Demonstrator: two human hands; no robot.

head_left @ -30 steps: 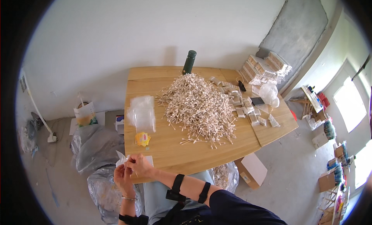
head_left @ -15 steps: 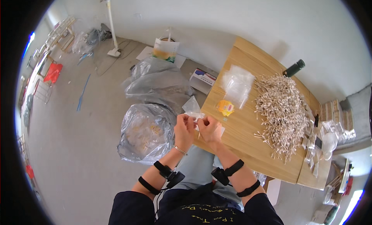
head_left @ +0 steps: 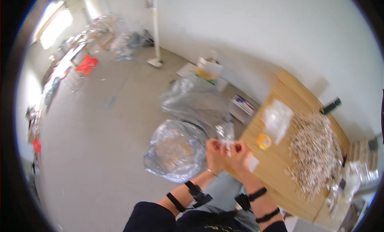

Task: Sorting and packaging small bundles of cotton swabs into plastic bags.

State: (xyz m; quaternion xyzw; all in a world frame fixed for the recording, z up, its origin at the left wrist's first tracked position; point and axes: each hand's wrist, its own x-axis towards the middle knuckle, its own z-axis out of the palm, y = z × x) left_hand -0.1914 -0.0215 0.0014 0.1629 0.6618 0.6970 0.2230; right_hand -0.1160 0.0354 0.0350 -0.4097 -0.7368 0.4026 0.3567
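Over the table's left edge, my left hand (head_left: 216, 154) and my right hand (head_left: 241, 154) are close together. Both have their fingers pinched on a small clear plastic bag (head_left: 225, 132), whose upper part stands out beyond the fingertips. Its lower part is hidden by the hands. Just right of my right hand, a yellow round-edged card or label (head_left: 263, 141) lies on the wooden table (head_left: 276, 180). Behind it is a stack of flat clear bags (head_left: 277, 120). A large heap of thin sticks with pale tips, like cotton swabs (head_left: 314, 152), covers the table's right part.
On the floor left of my hands stands an open grey plastic sack (head_left: 150, 164) with small yellowish packs inside. Behind it lie another grey sack (head_left: 188, 98) and a white box (head_left: 243, 106). A dark green bottle (head_left: 331, 106) is at the table's far edge, by the wall.
The view has swung left, so the table, sacks and hands appear farther right and lower. Both hands still pinch the small bag, which now points more upright.
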